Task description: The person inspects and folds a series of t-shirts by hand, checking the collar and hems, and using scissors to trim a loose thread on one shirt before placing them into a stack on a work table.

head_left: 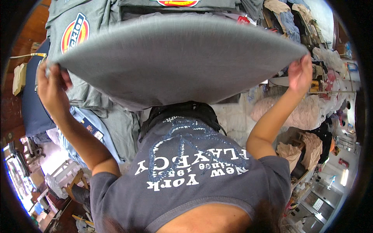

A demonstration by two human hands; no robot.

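Note:
A grey cloth point(171, 66) is stretched wide between my two hands, its upper edge smeared by motion and its middle sagging toward my waist. My left hand point(54, 85) pinches its left corner, with the fingers partly blurred. At the opposite corner, my right hand point(300, 75) is closed on the cloth at about the same height. Whether the cloth is a whole garment cannot be told. Beyond my left hand lies a grey T-shirt point(93, 23) with a colourful oval print, partly covered by the raised cloth. A red tag point(243, 19) shows just past the cloth's far edge.
Grey garments point(124, 132) hang down at the left beside a light blue garment point(95, 128) with a dark label. A pale pink plastic-wrapped bundle point(287, 110) lies at the right. Cardboard boxes point(297, 151) stand below it. Heaped clothes point(287, 19) fill the far right.

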